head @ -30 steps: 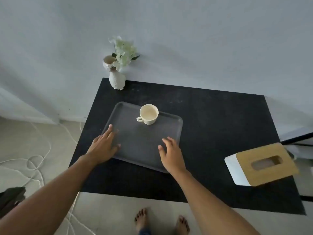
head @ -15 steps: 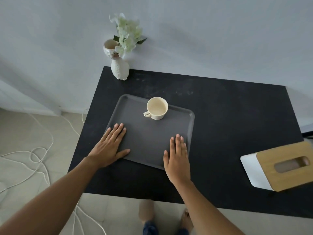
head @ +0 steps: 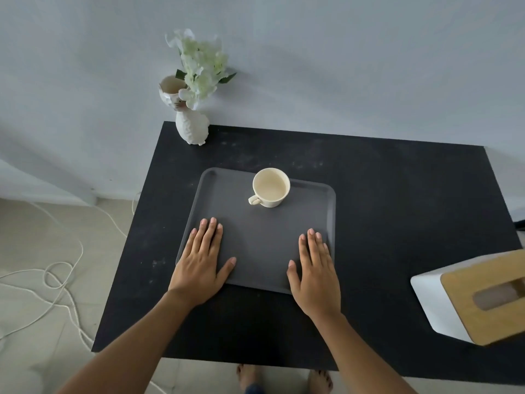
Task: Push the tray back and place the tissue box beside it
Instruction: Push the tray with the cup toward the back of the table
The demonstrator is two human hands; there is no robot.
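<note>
The grey tray [head: 264, 237] lay flat on the black desk [head: 397, 209], left of the desk's centre, with its far edge well short of the wall. A cream cup [head: 270, 187] stood upright on the tray near its far edge, handle pointing toward the near left.

The left hand [head: 203, 264] rested palm down on the tray's near left corner, fingers extended and together, thumb spread to the side. The right hand [head: 315, 273] rested palm down on the near right corner in the same posture. Neither grip was closed on anything: both hands were fully flat and pressed on the tray surface, heels over the near rim.

The tissue box [head: 477, 297], white with a wooden slotted top, sat at the right edge of the desk, well apart from the tray, and was partly cut off by the frame.

A white vase [head: 191, 127] holding pale flowers [head: 203, 69] stood at the far left corner of the desk, against the wall. White cord [head: 56, 277] lay looped on the floor to the left.
</note>
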